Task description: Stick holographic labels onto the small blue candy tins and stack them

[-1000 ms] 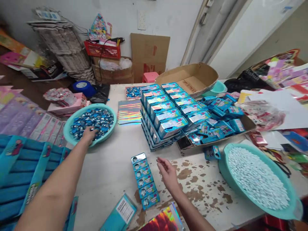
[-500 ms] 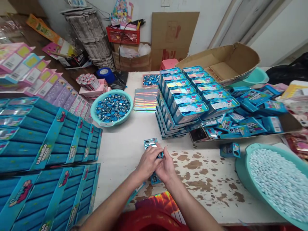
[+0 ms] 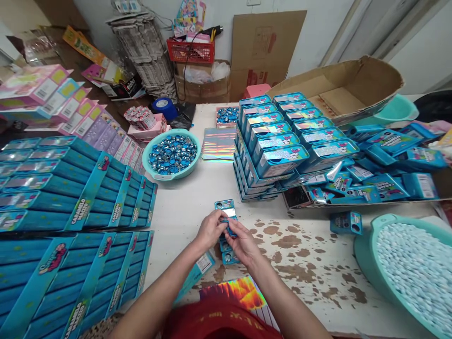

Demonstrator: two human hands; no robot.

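Both hands meet over the table in the middle of the head view. My left hand [image 3: 211,230] pinches a small blue piece [image 3: 232,228] from the left; its exact kind is hard to make out. On the other side, my right hand [image 3: 244,242] has its fingers closed on the same piece. Beneath them a short row of small blue boxes [image 3: 228,257] with round silver parts lies on the table, partly hidden by the hands. A flat blue carton [image 3: 197,275] with a white label lies beside my left forearm.
A turquoise bowl [image 3: 145,162] holds blue-and-silver round pieces. Blue boxes stand stacked in trays [image 3: 278,162] ahead, and more fill a carton [image 3: 374,205] at right. A turquoise tub [image 3: 363,249] of pale candies stands at the right edge. Large blue display boxes [image 3: 84,197] line the left.
My fingers have parted somewhat, so the blue piece between them shows more. My left hand has drawn slightly left. The whole view has shifted a little.
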